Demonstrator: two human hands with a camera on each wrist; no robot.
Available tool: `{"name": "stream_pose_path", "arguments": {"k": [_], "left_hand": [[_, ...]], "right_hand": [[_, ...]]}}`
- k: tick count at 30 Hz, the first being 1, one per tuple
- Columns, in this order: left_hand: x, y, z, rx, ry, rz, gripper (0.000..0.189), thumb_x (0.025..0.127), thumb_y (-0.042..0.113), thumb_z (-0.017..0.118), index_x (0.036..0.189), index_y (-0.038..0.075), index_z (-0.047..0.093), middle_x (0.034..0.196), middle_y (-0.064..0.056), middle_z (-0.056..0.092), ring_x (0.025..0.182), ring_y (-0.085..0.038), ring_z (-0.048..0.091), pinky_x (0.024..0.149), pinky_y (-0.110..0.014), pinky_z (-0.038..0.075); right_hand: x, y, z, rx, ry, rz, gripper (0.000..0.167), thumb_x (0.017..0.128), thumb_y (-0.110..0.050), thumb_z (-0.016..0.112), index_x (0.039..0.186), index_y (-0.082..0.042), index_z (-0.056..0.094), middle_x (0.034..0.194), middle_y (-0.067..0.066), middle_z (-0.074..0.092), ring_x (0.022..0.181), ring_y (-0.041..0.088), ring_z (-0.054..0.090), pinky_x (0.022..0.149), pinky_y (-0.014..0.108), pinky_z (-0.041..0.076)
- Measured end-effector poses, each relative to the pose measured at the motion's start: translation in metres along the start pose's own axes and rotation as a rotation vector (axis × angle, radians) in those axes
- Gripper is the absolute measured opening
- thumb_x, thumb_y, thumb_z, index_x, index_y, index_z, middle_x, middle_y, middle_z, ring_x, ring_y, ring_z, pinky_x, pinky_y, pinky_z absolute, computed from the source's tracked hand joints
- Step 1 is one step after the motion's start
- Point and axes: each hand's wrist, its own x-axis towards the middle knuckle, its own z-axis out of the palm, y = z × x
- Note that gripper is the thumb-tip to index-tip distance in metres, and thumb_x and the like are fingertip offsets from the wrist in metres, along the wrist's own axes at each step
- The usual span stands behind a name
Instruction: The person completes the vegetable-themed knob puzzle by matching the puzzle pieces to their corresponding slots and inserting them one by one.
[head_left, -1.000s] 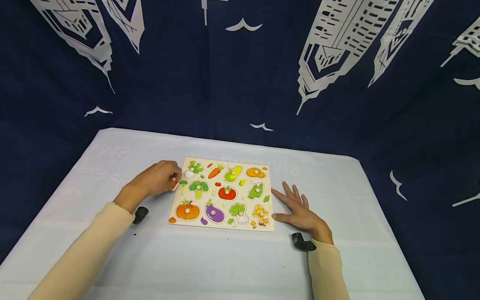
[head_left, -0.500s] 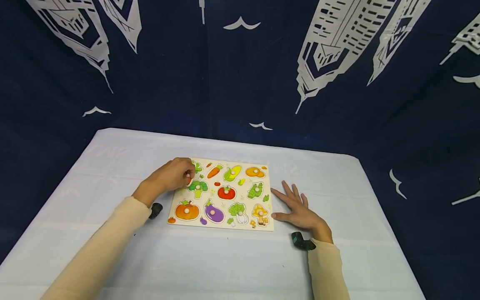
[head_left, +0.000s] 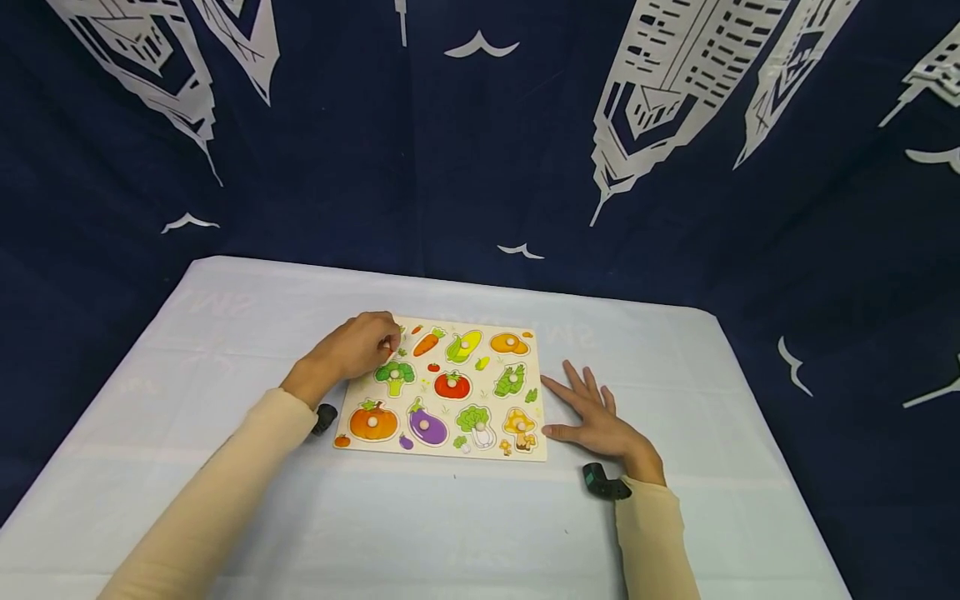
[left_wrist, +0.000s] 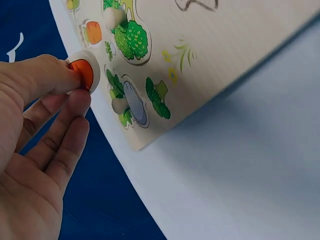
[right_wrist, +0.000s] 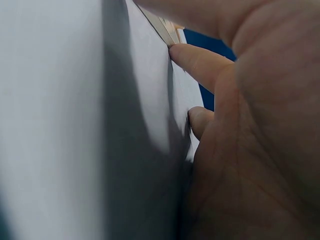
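Note:
My left hand (head_left: 363, 343) is over the top left corner of a wooden vegetable peg puzzle board (head_left: 442, 417). Between thumb and fingertips it pinches a small puzzle piece (left_wrist: 84, 73), orange-red with a pale rim; its full picture is hidden by the fingers. Near it in the left wrist view lie a turnip piece (left_wrist: 134, 102) and a broccoli piece (left_wrist: 134, 40), both with round knobs. In the head view the hand covers the turnip. My right hand (head_left: 596, 417) lies with spread fingers beside the board, thumb and index fingertips right at its right edge.
Pieces with knobs sit in the board, among them a tomato (head_left: 453, 385), pumpkin (head_left: 363, 423) and eggplant (head_left: 430, 428). A white cloth covers the table (head_left: 450, 533). Behind it hangs a dark blue curtain (head_left: 337, 183) with white building prints.
My left hand has moved right, from beside the board's left edge to over its top left corner, with the orange-red piece still pinched. The right hand has stayed in place.

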Motion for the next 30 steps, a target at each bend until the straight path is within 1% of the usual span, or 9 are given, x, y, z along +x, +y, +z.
{"name": "stream_pose_path", "arguments": {"k": [4, 11, 14, 19, 25, 30], "left_hand": [[0.003, 0.002, 0.002, 0.011, -0.001, 0.014, 0.016, 0.088, -0.006, 0.061, 0.087, 0.007, 0.07, 0.093, -0.003, 0.063, 0.085, -0.021, 0.056, 0.079, -0.034, 0.048], [0.009, 0.007, 0.008, 0.027, 0.007, 0.036, 0.015, 0.09, -0.005, 0.061, 0.09, 0.008, 0.07, 0.093, -0.004, 0.062, 0.084, -0.02, 0.055, 0.08, -0.034, 0.049], [0.013, 0.011, 0.009, 0.041, 0.009, 0.052, 0.015, 0.09, -0.004, 0.061, 0.09, 0.007, 0.071, 0.095, -0.004, 0.064, 0.086, -0.02, 0.056, 0.083, -0.035, 0.052], [0.019, 0.017, 0.012, 0.047, -0.003, 0.054, 0.014, 0.091, -0.002, 0.061, 0.094, 0.007, 0.072, 0.1, -0.004, 0.065, 0.09, -0.02, 0.057, 0.088, -0.036, 0.053], [0.024, 0.017, 0.016, 0.065, -0.004, 0.063, 0.015, 0.091, -0.003, 0.061, 0.093, 0.008, 0.071, 0.099, -0.005, 0.063, 0.088, -0.02, 0.056, 0.081, -0.032, 0.051], [0.028, 0.017, 0.019, 0.066, 0.003, 0.049, 0.018, 0.092, -0.004, 0.059, 0.094, 0.009, 0.071, 0.095, -0.005, 0.062, 0.085, -0.019, 0.055, 0.079, -0.031, 0.051]], "right_hand": [[0.0, 0.0, 0.0, -0.004, 0.004, 0.0, 0.085, 0.086, -0.051, 0.073, 0.157, -0.027, 0.034, 0.17, 0.009, -0.002, 0.154, 0.039, -0.016, 0.117, 0.066, -0.012], [0.0, 0.001, 0.0, -0.008, 0.006, -0.003, 0.085, 0.086, -0.051, 0.073, 0.157, -0.026, 0.034, 0.17, 0.01, -0.001, 0.154, 0.04, -0.016, 0.117, 0.067, -0.012], [0.0, 0.001, 0.0, -0.011, 0.01, -0.002, 0.085, 0.086, -0.05, 0.073, 0.157, -0.026, 0.034, 0.17, 0.01, -0.002, 0.154, 0.04, -0.016, 0.117, 0.067, -0.012], [-0.001, 0.001, -0.001, -0.001, 0.013, -0.008, 0.085, 0.086, -0.049, 0.073, 0.157, -0.025, 0.034, 0.17, 0.012, -0.002, 0.153, 0.041, -0.017, 0.116, 0.068, -0.012], [-0.001, -0.002, 0.0, 0.005, 0.009, -0.003, 0.084, 0.086, -0.048, 0.074, 0.157, -0.026, 0.035, 0.17, 0.01, -0.001, 0.154, 0.04, -0.016, 0.117, 0.067, -0.011], [0.0, -0.003, -0.001, 0.003, 0.004, -0.007, 0.084, 0.086, -0.048, 0.073, 0.157, -0.026, 0.034, 0.17, 0.011, -0.001, 0.154, 0.04, -0.016, 0.117, 0.067, -0.011]]}}
